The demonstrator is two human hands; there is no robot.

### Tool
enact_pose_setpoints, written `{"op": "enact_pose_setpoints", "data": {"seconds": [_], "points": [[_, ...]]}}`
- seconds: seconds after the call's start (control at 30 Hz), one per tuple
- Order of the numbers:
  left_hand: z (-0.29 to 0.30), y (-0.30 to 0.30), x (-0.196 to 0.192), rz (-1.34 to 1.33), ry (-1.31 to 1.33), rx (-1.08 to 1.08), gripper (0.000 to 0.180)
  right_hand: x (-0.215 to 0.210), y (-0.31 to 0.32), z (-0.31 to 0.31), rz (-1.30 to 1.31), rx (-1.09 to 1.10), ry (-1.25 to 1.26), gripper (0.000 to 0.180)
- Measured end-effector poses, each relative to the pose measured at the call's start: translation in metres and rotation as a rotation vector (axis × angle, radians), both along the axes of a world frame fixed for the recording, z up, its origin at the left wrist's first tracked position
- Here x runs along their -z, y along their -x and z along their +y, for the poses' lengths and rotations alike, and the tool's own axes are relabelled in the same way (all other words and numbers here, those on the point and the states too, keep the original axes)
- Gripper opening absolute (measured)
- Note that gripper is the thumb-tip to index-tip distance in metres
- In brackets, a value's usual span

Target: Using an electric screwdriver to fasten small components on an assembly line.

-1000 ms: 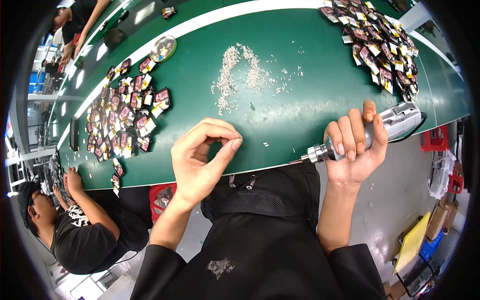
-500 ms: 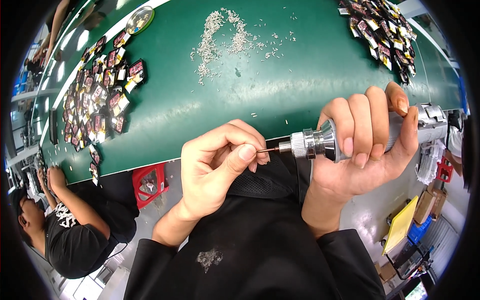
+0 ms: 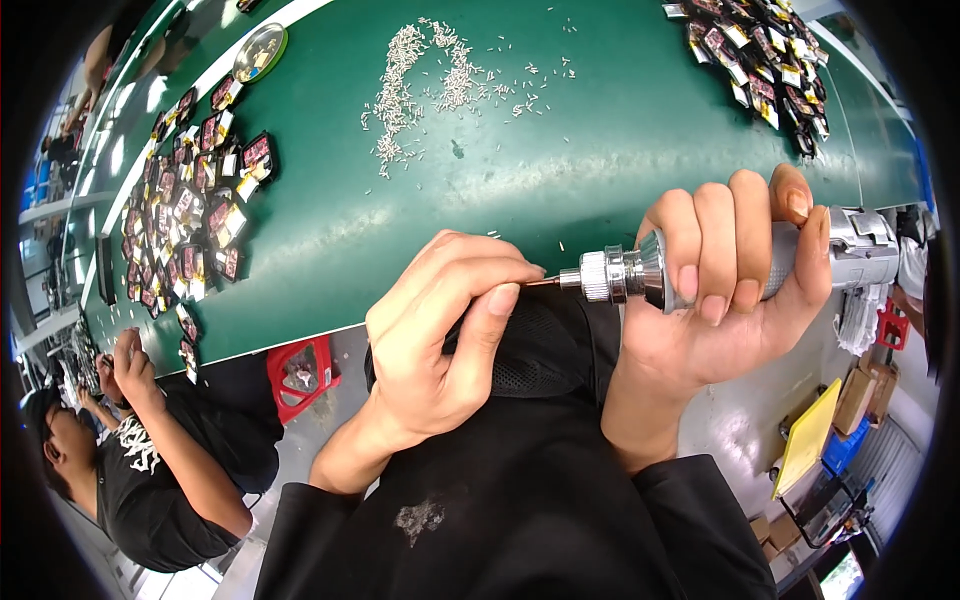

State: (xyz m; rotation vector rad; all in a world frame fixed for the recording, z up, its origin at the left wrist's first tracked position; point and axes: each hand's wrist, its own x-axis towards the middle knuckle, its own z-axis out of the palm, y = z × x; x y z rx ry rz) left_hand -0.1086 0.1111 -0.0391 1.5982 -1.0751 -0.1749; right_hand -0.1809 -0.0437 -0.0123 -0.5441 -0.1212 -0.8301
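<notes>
My right hand [image 3: 725, 290] grips a silver electric screwdriver [image 3: 640, 275], held level with its thin bit pointing left. My left hand [image 3: 440, 335] pinches its thumb and fingertips together right at the bit's tip; whatever is between them is too small to see. Both hands hover over my dark lap, just in front of the near edge of the green table [image 3: 560, 160]. A loose scatter of small silver screws [image 3: 415, 75] lies on the table beyond the hands.
Piles of small dark-and-red parts lie at the table's left [image 3: 195, 215] and far right [image 3: 765, 60]. A round metal dish [image 3: 260, 52] sits at the back left. A seated person in black [image 3: 150, 460] works at lower left beside a red stool [image 3: 300, 370].
The screwdriver has come in from the right and level, its tip now meeting my left fingertips. Both hands have drawn closer to me, off the table's edge.
</notes>
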Motion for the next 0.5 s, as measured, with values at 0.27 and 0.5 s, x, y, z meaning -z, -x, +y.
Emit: {"op": "enact_pose_setpoints", "data": {"seconds": [0.27, 0.5], "points": [[0.037, -0.104, -0.031, -0.356, -0.17, -0.53, 0.022, 0.017, -0.001, -0.013, 0.139, 0.221, -0.254, 0.014], [0.041, -0.286, -0.037, -0.297, -0.406, -0.569, 0.031, 0.037, 0.003, -0.024, 0.129, 0.191, -0.329, 0.012]]}}
